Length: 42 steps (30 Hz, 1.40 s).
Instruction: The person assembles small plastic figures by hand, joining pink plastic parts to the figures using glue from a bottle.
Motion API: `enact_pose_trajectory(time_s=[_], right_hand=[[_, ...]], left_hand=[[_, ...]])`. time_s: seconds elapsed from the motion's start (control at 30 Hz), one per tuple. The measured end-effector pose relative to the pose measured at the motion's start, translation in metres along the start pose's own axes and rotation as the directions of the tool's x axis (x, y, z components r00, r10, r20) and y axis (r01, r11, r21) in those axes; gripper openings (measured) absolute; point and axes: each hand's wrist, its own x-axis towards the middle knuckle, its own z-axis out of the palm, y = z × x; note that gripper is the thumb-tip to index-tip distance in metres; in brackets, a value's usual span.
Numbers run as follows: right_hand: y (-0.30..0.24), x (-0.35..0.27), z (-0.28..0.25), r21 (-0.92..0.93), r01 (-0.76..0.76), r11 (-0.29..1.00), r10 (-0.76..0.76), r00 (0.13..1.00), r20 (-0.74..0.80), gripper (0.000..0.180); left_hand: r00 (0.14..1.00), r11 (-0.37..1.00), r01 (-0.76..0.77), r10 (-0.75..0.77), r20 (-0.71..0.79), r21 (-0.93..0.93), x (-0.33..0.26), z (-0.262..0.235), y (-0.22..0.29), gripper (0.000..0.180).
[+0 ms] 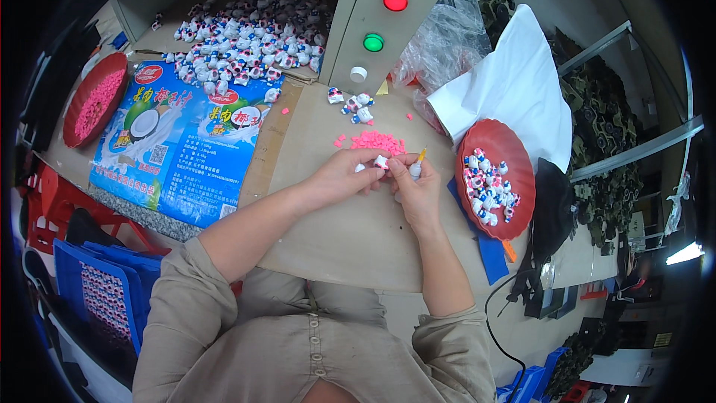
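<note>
My left hand (337,177) pinches a small white figurine (382,162) with a touch of pink, its lower part hidden by the fingers. Close beside it, my right hand (419,198) is closed around a small white bottle (415,170) with a yellow nozzle pointing up. The right fingertips meet the figurine too. Just beyond both hands lies a heap of small bright pink pieces (379,142). A few white, blue and pink figurines (361,108) sit farther off on the brown table covering (335,246).
A grey housing (339,52) with red and green buttons stands at the back, figurines piled (253,45) inside and spilling out. Flattened blue printed packaging (179,172) lies left. Red dishes stand at both sides: one with pink pieces (97,108), one with figurines (492,186). Blue crates (104,287) stand lower left.
</note>
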Motion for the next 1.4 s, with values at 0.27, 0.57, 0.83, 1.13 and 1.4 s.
enact_pose_trajectory(time_s=[0.27, 0.57, 0.83, 1.13, 1.4], right_hand=[[-0.002, -0.002, 0.002, 0.003, 0.01, 1.0, -0.01, 0.999, 0.04, 0.011], [-0.003, -0.003, 0.005, 0.091, 0.025, 0.996, -0.031, 0.997, 0.067, 0.011], [-0.007, -0.007, 0.009, 0.088, 0.026, 0.996, -0.027, 0.999, 0.02, 0.009], [0.007, 0.009, -0.013, 0.548, -0.201, 0.812, 0.133, 0.978, 0.163, 0.026], [0.022, 0.006, -0.02, 0.593, -0.111, 0.798, 0.053, 0.992, 0.114, 0.039]], left_hand=[[0.995, 0.97, 0.076, -0.089, -0.048, -0.229, 0.001, -0.003, 0.001, 0.026], [0.991, 0.957, 0.085, -0.11, -0.077, -0.278, 0.0, -0.002, 0.0, 0.023], [0.994, 0.981, 0.062, -0.077, -0.078, -0.182, -0.001, -0.003, 0.001, 0.023], [0.941, 0.915, 0.131, -0.235, -0.242, -0.381, 0.002, 0.015, 0.054, 0.018], [0.967, 0.881, 0.255, -0.229, 0.114, -0.398, 0.096, 0.136, 0.065, 0.014]])
